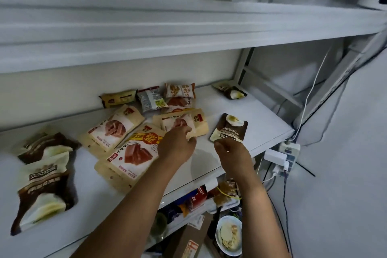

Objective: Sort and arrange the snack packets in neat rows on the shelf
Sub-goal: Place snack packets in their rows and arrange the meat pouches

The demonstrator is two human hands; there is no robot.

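Snack packets lie scattered on a white shelf [247, 107]. My right hand [230, 151] pinches the near edge of a small brown packet [230, 126] with a pale round picture. My left hand [178, 142] has its fingers curled on a tan meat-snack packet [182, 121]. Two more tan packets lie to the left, one in the middle [113, 128] and a larger one with a yellow banner [129, 157]. Two big brown and cream packets lie at the far left, one behind [46, 146] and one in front [44, 195]. Small packets [150, 98] sit along the back wall.
Another brown packet [230, 91] lies at the shelf's back right corner. An upper shelf [188, 27] overhangs. A power strip [287, 153] with plugs and cables hangs off the right end. Below are assorted goods and a bowl [229, 234].
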